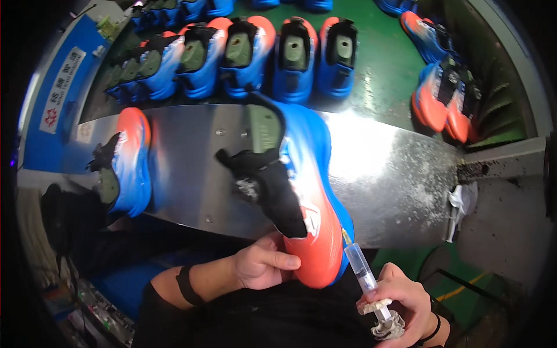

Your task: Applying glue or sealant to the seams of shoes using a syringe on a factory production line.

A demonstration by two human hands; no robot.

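My left hand (264,264) grips the toe end of an orange, white and blue sports shoe (316,220). Its thumb lies on the upper, and the fingers go out of sight beneath. The shoe's black tongue is folded out to the left, and its heel points away over the metal bench. In my right hand (406,296) is a clear plastic syringe (361,269), with whitish wrapping round its plunger end. The syringe's thin tip meets the blue sole edge near the toe, or sits very close to it; I cannot tell which.
The shiny metal bench (185,174) spans the middle, with white specks on its right part. Another shoe (132,168) rests at its left end. Beyond stands a row of similar shoes (246,58) on a green surface, with several more (444,104) at far right. A crumpled white scrap (458,203) hangs by the right edge.
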